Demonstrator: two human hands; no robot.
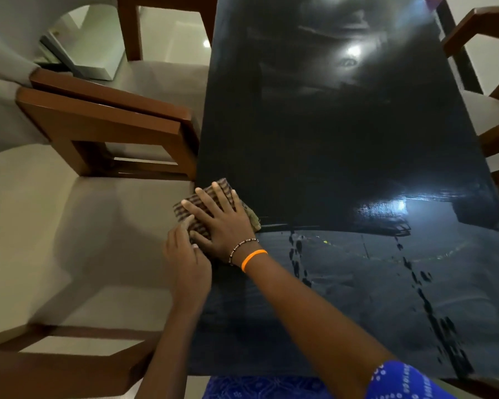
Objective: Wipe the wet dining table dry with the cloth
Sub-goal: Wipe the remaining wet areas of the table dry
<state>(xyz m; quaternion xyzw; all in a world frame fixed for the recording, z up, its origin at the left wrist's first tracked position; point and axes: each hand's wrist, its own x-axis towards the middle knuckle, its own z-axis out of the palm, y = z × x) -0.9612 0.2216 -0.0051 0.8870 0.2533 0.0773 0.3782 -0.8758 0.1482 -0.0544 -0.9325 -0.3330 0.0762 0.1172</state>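
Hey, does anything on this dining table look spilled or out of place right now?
Yes. Dark trails of droplets run down the near part of the table, so it looks wet there. The cloth overhangs the table's left edge under the right hand.

Setting: a home dining room. A long dining table [343, 125] with a dark, glossy top runs down the middle of the view. Wooden-framed chairs with pale upholstered seats [104, 133] stand along its left edge, and further chairs [484, 38] stand along its right edge. The floor [173, 38] is of pale polished tiles that reflect the ceiling lights.
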